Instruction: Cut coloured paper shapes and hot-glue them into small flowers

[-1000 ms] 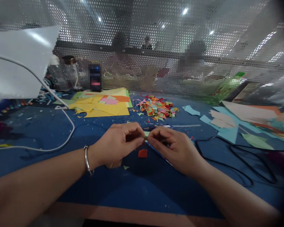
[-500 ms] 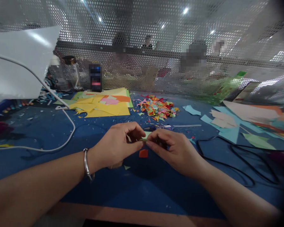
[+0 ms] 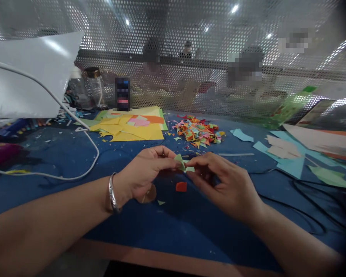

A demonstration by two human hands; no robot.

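Between my hands is a small piece of pale green paper (image 3: pixel 182 164), with a creased flap standing up. My left hand (image 3: pixel 150 167), with a silver bangle at the wrist, pinches its left side between thumb and fingers. The right side is in the fingertips of my right hand (image 3: pixel 220 181). Just below lies a small orange-red piece of paper (image 3: pixel 181 187) on the blue table (image 3: pixel 173 234). A round tan disc (image 3: pixel 148 194) shows partly from beneath my left hand, and a tiny green scrap (image 3: pixel 161 202) lies to its right.
Behind my hands are yellow paper sheets (image 3: pixel 144 132) and a heap of colourful scraps (image 3: pixel 198 130). Blue and pale sheets (image 3: pixel 294 165) lie at right near a black cable (image 3: pixel 302 188). A white cable (image 3: pixel 96 154) curves at left. Bottles (image 3: pixel 96 88) stand by a perforated screen (image 3: pixel 173 88).
The green paper now shows a raised flap and is more exposed between my fingers. My left thumb has moved up, and more of the tan disc is uncovered. The view has shifted slightly left.
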